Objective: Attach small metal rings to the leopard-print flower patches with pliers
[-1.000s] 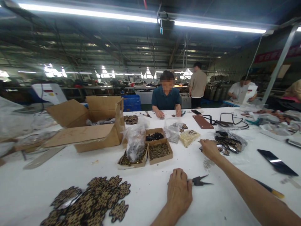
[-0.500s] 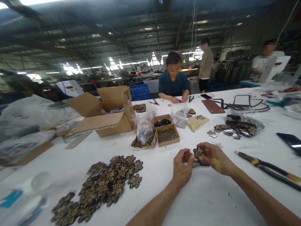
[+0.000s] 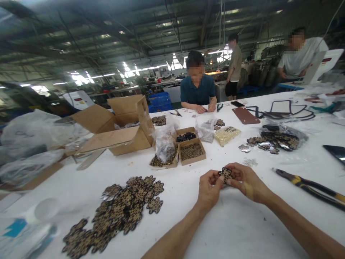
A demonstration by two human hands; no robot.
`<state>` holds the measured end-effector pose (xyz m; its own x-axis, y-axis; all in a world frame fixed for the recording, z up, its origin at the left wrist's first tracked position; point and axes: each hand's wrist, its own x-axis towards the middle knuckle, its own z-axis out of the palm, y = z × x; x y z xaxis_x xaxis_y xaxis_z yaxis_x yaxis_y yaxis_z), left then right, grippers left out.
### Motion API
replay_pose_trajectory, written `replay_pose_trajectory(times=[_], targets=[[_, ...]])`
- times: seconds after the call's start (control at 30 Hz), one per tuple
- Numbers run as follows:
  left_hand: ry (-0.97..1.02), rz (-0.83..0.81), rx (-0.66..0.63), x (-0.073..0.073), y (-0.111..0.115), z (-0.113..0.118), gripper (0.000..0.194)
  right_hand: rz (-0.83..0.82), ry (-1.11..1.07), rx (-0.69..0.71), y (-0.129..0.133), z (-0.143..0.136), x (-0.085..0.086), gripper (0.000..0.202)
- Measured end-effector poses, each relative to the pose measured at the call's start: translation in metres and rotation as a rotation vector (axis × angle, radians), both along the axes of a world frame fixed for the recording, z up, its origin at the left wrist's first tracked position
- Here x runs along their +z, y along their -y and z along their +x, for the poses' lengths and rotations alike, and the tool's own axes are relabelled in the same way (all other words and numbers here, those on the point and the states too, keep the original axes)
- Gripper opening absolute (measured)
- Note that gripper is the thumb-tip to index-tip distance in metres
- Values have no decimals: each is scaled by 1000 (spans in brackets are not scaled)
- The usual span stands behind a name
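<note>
Brown-black flower-shaped piece (image 3: pixel 225 174) pinched between hands (image 3: pixel 208 190), forearms (image 3: pixel 292 214) angled inward

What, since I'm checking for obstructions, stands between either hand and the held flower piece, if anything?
Nothing visible: the left hand and right hand both grip the flower piece at its edges. The pliers lie off to the right.

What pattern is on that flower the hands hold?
The flower piece has tan-and-black leopard spots, seen best in the head view.

left hand (image 3: pixel 209 190) and right hand (image 3: pixel 249 183) pinching flower patch (image 3: pixel 225 173), patch pile (image 3: pixel 125 208) left of hands, pliers (image 3: pixel 296 181) right of hands
</note>
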<state>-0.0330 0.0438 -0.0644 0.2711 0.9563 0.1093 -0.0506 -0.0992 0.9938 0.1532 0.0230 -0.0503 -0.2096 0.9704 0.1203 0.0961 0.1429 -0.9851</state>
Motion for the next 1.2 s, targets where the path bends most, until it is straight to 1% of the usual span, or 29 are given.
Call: replay_pose_trajectory(times=[0.07,0.1,0.17,0.23,0.27,0.3,0.37,0.43,0.5,0.63,0.87,0.93,1.0,1.03,1.1,1.17,1.2], targets=[[23,-20,-3,5,-1,1,29,15,24,-16,-4,9,5,45],[32,-35,5,7,-2,1,29,36,48,-60,-8,18,7,44],[43,-62,30,11,-4,2,31,103,145,-233,-16,43,10,41],[38,-68,51,11,-8,3,32,160,326,-419,-24,73,11,34],[29,-64,53,10,-10,3,31,163,439,-462,-27,87,10,29],[19,-56,50,9,-12,3,30,151,550,-464,-28,100,8,24],[0,-37,37,5,-13,3,28,106,720,-378,-30,115,2,19],[-17,-19,20,2,-14,3,26,74,803,-269,-30,119,-6,16],[-32,-5,10,0,-14,3,26,64,842,-218,-31,115,-13,14],[-53,0,8,-2,-14,2,25,54,911,-229,-33,104,-19,13],[-38,-19,0,-5,-8,0,27,7,1023,-240,-29,97,-26,12],[-30,-18,7,-5,-6,0,28,17,1007,-248,-30,94,-30,13],[12,-21,18,-4,-4,0,29,14,911,-280,-30,90,-32,16],[42,-28,25,-3,-4,0,31,-2,819,-302,-30,86,-32,19],[93,-53,42,-1,-6,0,40,-39,557,-326,-29,76,-27,27],[108,-89,51,0,-8,0,46,-62,276,-290,-25,62,-18,33],[108,-106,55,0,-9,0,44,-70,161,-255,-22,54,-12,35]])
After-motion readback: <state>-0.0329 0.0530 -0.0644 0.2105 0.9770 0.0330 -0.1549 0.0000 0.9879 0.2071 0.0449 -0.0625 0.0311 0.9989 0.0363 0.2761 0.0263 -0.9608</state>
